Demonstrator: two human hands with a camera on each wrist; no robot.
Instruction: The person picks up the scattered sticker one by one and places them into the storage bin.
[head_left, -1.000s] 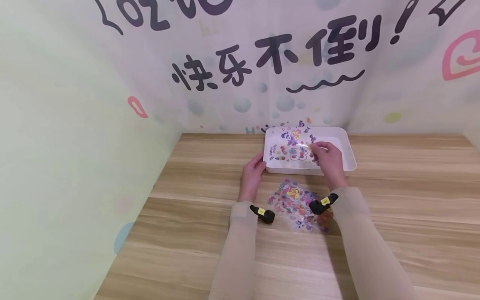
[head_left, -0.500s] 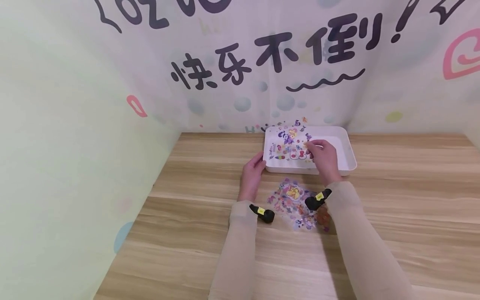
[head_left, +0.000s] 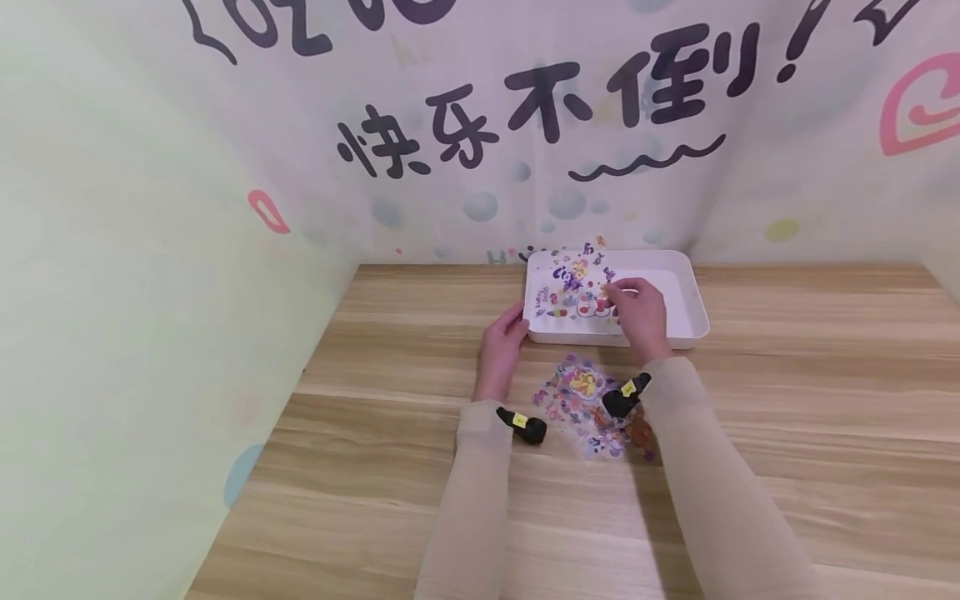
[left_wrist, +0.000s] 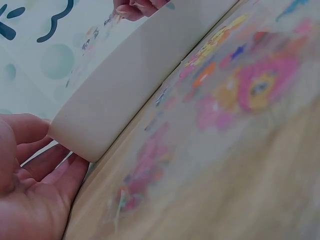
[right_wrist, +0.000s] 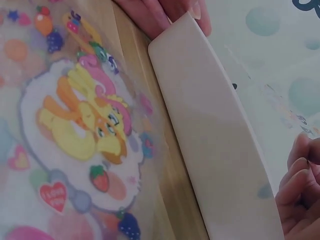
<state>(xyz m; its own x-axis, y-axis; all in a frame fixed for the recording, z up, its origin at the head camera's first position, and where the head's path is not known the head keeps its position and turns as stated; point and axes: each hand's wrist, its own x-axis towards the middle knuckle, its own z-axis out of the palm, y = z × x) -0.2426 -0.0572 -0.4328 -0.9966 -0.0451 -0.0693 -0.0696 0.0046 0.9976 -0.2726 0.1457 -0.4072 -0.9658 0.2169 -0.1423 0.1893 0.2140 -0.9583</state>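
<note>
A white tray (head_left: 693,321) stands at the back of the wooden table. My left hand (head_left: 504,340) holds the tray's near left corner (left_wrist: 75,137), fingers curled against its wall. My right hand (head_left: 636,310) reaches into the tray and pinches a clear sticker sheet (head_left: 573,287) printed with purple and pink figures; the sheet leans over the tray's left part. A second clear sticker sheet (head_left: 581,404) with a yellow pony sticker (right_wrist: 82,117) lies flat on the table just in front of the tray, under my right wrist.
Printed walls close the table at the back (head_left: 525,125) and on the left (head_left: 112,333). Bare wood (head_left: 825,375) stretches to the right of the tray and toward the near edge. The tray's right part shows white floor.
My right hand has drawn the held sticker sheet slightly left and lower into the tray. The left hand stays at the tray's corner.
</note>
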